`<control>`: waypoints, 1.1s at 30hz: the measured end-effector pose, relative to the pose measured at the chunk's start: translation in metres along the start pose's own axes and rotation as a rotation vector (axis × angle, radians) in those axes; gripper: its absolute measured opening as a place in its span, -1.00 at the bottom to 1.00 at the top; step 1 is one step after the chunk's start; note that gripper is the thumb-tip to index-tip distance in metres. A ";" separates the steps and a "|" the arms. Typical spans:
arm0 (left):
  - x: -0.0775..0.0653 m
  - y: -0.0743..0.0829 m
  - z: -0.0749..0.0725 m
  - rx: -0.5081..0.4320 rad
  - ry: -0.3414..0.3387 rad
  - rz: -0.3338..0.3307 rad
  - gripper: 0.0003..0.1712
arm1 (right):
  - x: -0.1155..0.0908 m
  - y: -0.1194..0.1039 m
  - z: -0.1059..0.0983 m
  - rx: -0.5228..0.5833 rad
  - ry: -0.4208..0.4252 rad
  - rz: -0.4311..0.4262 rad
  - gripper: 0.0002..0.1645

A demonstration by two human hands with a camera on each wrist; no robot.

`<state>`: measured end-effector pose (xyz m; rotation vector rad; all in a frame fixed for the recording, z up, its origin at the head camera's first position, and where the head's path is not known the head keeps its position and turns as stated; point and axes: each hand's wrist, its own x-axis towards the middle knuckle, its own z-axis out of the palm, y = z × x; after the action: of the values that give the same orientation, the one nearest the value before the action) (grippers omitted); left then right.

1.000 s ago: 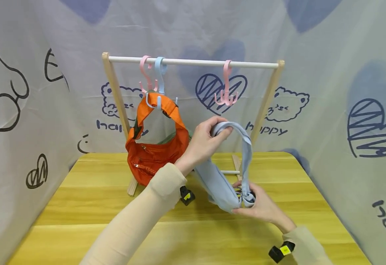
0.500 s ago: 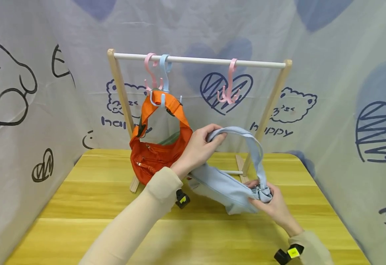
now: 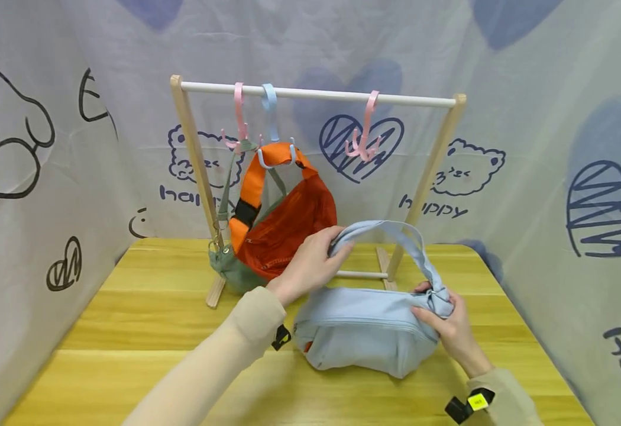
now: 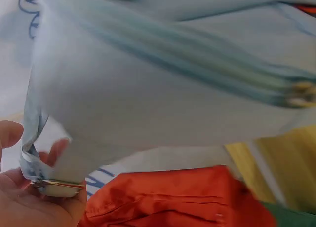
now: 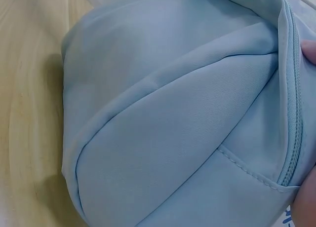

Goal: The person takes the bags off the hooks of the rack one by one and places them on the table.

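Observation:
A light blue shoulder bag with a long zip is held over the front middle of the table, close to its surface; whether it touches is unclear. My left hand pinches the bag's strap at its left side, raising it in an arch. At the bag's right end, my right hand grips the fabric near the strap's ring and knot. Just behind my left hand hangs an orange-red waist bag. In the right wrist view, the blue bag's side panel fills most of the picture.
A rack with a white rail stands at the back of the wooden table. A blue hook carries the orange-red bag. A green bag hangs behind it from a pink hook. Another pink hook hangs farther right.
The blue bag has turned broadside, its zip now facing the head camera. My right hand has moved right with its end. The orange-red bag has swung and turned, exposing more of the green bag.

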<state>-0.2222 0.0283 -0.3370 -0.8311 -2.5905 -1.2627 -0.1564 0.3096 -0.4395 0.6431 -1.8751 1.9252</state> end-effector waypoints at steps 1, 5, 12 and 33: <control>-0.003 -0.003 0.001 0.008 -0.007 -0.004 -0.55 | 0.000 0.000 -0.001 -0.003 -0.002 0.008 -0.61; -0.015 -0.014 0.009 0.054 -0.028 -0.023 -0.31 | -0.001 0.001 -0.004 -0.033 -0.031 0.025 -0.60; -0.037 -0.032 0.022 0.134 -0.075 0.039 -0.28 | 0.000 0.000 -0.008 -0.090 -0.109 0.008 -0.58; -0.072 -0.068 0.027 0.276 -0.271 0.197 -0.24 | -0.002 -0.003 -0.031 -0.475 -0.295 0.027 -0.29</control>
<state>-0.1952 -0.0153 -0.4262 -1.2335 -2.7128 -0.7629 -0.1552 0.3409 -0.4385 0.7745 -2.4184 1.3684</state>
